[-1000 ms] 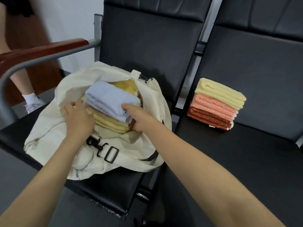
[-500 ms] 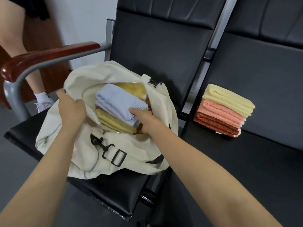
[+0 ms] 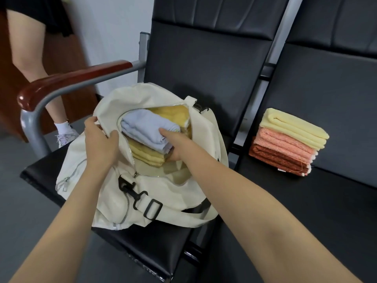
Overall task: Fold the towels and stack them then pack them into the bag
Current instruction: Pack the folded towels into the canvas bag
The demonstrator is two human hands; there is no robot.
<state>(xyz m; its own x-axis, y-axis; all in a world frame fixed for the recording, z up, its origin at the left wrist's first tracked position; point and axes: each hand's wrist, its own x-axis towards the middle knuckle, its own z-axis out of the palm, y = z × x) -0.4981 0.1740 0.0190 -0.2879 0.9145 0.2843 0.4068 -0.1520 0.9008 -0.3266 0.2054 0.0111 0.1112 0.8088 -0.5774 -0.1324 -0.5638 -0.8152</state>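
Note:
A cream canvas bag (image 3: 114, 193) lies unzipped on the left black seat. Inside its opening sits a folded stack: a pale blue towel (image 3: 145, 127) on top, yellow towels (image 3: 145, 156) under it, and a darker yellow one (image 3: 173, 113) behind. My right hand (image 3: 175, 145) grips the near right end of this stack, thumb on the blue towel, fingers under it. My left hand (image 3: 101, 142) holds the bag's left rim and pulls the opening wide. On the right seat rests a second folded stack (image 3: 289, 139): pale yellow over pink over rust-orange.
A wood-topped metal armrest (image 3: 67, 80) runs along the left of the bag's seat. Another person's leg and white shoe (image 3: 65, 133) stand on the floor beyond it. The bag's black strap clip (image 3: 132, 193) hangs at the front. Chair backs rise behind both seats.
My left hand moved from the bag's front panel up to its left rim and pulled the opening wider. The towel stack, held by my right hand, sits deeper in the bag.

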